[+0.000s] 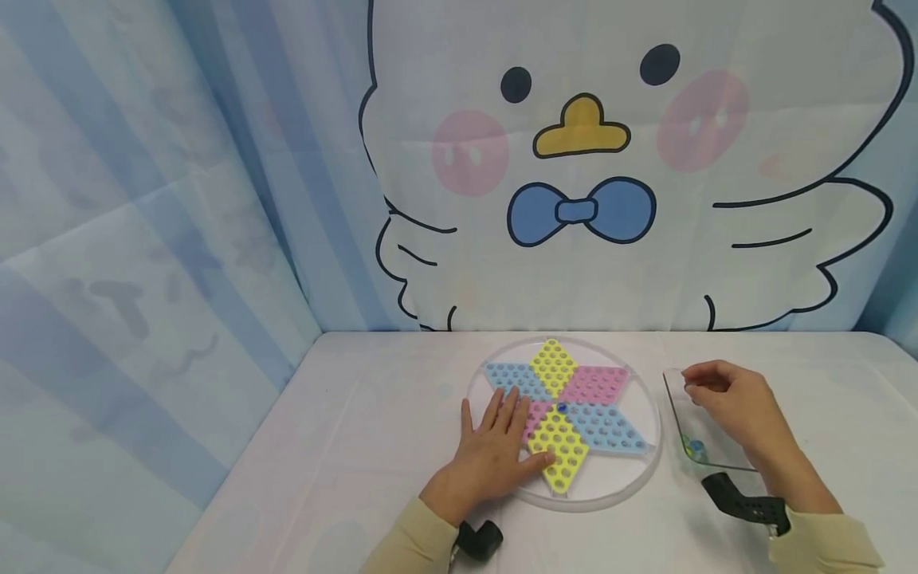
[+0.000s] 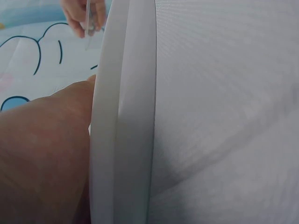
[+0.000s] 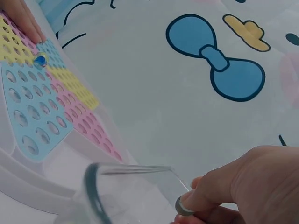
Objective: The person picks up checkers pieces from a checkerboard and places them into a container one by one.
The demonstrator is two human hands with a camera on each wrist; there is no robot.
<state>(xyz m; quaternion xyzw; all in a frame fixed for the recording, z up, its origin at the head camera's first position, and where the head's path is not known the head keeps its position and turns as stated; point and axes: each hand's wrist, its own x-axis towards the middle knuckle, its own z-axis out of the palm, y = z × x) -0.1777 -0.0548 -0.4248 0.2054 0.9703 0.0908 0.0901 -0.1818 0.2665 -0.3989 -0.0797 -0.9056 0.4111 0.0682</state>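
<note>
My left hand (image 1: 495, 450) rests with spread fingers on the left side of a round white Chinese checkers board (image 1: 610, 498), whose star has yellow, pink and blue points full of holes. A blue glass marble (image 1: 562, 407) sits near the star's centre. To the board's right, my right hand (image 1: 735, 402) is above a clear rectangular glass dish (image 1: 724, 465), fingertips at its far left. Between thumb and finger it pinches a small greyish marble (image 3: 184, 206), partly covered. Several glass marbles (image 1: 694, 449) lie in the dish's near left corner.
A white cloth covers the table (image 1: 344, 430). Behind it hangs a curtain (image 1: 581, 279) printed with a cartoon bird, and another blue striped curtain (image 1: 143, 239) is at the left. Each wrist carries a black camera mount (image 1: 746, 504).
</note>
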